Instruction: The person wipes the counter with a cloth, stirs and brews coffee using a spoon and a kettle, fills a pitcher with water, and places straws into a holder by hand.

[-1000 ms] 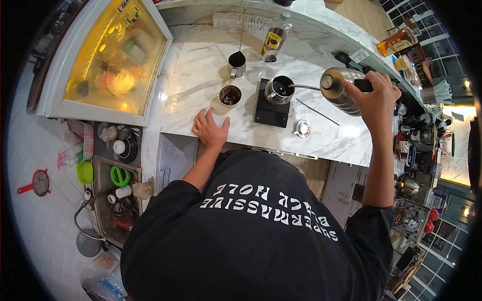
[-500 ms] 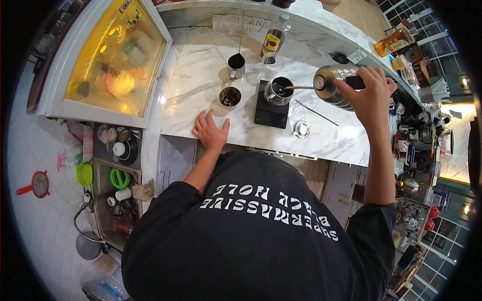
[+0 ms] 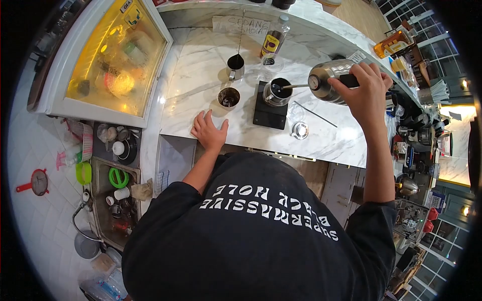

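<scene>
My right hand (image 3: 364, 95) is closed round the black handle of a steel gooseneck kettle (image 3: 329, 80), held tilted with its spout over a steel cup (image 3: 277, 92). That cup stands on a black scale (image 3: 270, 118) and has something dark inside. My left hand (image 3: 208, 131) lies with fingers spread on the marble counter (image 3: 186, 95) near its front edge. Beyond it is a metal cup (image 3: 229, 98) with dark residue. Farther back stands a small steel pitcher (image 3: 235, 67) with a long thin handle sticking up. A thin dark rod (image 3: 315, 114) and a round metal lid (image 3: 299, 131) lie right of the scale.
A labelled bottle (image 3: 274, 39) stands at the back near a handwritten paper sign (image 3: 240, 24). On the left are a glass-door cabinet (image 3: 118, 60) and a sink (image 3: 100, 215) with dishes. An amber bottle (image 3: 394, 42) is on the raised ledge at right.
The kettle and my right hand have shifted left, bringing the kettle body closer to the cup on the scale. My left hand stays in place on the counter.
</scene>
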The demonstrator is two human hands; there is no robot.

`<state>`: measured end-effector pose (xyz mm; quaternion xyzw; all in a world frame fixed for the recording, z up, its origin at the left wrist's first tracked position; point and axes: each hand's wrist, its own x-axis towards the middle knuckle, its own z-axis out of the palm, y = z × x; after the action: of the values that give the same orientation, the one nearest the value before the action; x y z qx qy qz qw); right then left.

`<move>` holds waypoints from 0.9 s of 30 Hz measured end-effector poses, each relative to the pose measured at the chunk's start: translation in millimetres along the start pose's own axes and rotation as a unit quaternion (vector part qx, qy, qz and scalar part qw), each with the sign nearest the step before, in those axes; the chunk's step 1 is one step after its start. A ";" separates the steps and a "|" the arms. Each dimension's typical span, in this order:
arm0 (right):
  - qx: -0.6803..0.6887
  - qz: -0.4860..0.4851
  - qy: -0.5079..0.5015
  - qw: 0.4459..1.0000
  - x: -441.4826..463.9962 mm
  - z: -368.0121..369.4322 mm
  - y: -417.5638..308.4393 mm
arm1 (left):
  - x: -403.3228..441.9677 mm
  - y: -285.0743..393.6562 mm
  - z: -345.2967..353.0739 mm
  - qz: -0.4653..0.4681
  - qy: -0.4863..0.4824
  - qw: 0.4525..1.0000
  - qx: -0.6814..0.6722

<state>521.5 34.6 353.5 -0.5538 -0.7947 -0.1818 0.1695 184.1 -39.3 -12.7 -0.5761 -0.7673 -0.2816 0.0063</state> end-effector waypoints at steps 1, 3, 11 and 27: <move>0.001 -0.001 0.000 1.000 0.0 0.2 0.2 | -0.1 0.0 0.0 -0.001 -0.001 1.000 -0.001; 0.000 -0.001 -0.001 1.000 -0.2 0.1 0.3 | 0.0 0.4 -0.4 -0.003 -0.003 1.000 0.001; 0.004 -0.006 0.002 1.000 -0.8 -0.3 3.4 | 0.2 -0.2 0.7 0.004 0.003 1.000 0.006; 0.012 -0.016 0.003 1.000 -2.4 -0.9 4.8 | 0.5 2.3 -1.3 0.002 -0.003 1.000 0.005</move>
<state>526.9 33.8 353.6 -0.5381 -0.8051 -0.1772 0.1757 185.5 -39.1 -10.5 -0.5783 -0.7677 -0.2760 0.0074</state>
